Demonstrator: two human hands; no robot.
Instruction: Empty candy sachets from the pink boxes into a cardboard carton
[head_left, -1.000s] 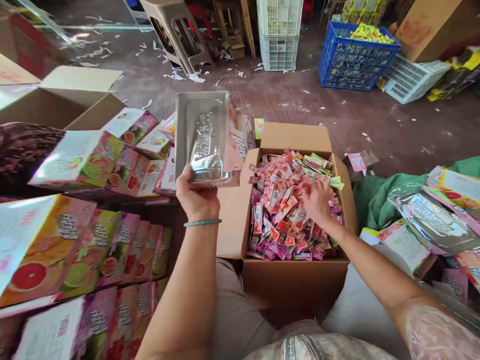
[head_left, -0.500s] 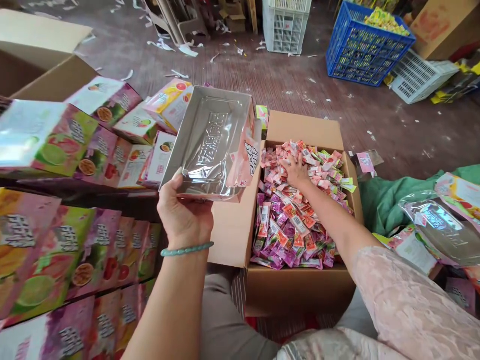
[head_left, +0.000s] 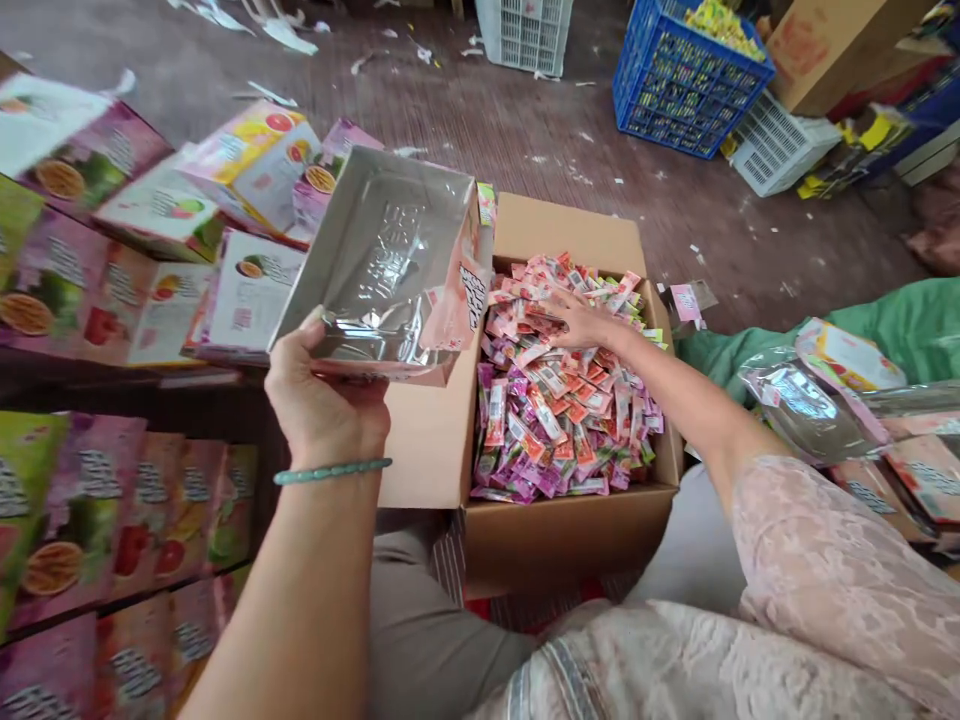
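Note:
My left hand (head_left: 326, 385) grips the near left corner of a clear plastic box (head_left: 382, 250), thumb on the rim and fingers underneath. Raised lettering marks its bottom, a pink printed panel covers its right side, and nothing lies inside. To its right stands an open cardboard carton (head_left: 570, 540) heaped with small candy sachets (head_left: 555, 400), pink and orange on top, purple lower down. My right hand (head_left: 581, 322) rests on the heap near its far side, fingers stretched leftward among the pink sachets. Its fingertips are partly hidden by them.
Printed fruit boxes (head_left: 251, 290) are stacked on the left, with more rows (head_left: 82, 510) below. Clear plastic packaging (head_left: 806, 400) lies on the right beside green cloth (head_left: 915, 310). Farther off are a blue crate (head_left: 690, 85) and a white crate (head_left: 525, 35). Paper scraps litter the floor.
The view has shifted, so most things appear farther left. My right hand has moved a little across the sachets, its fingers now pointing more to the left. My left hand still holds the plastic box.

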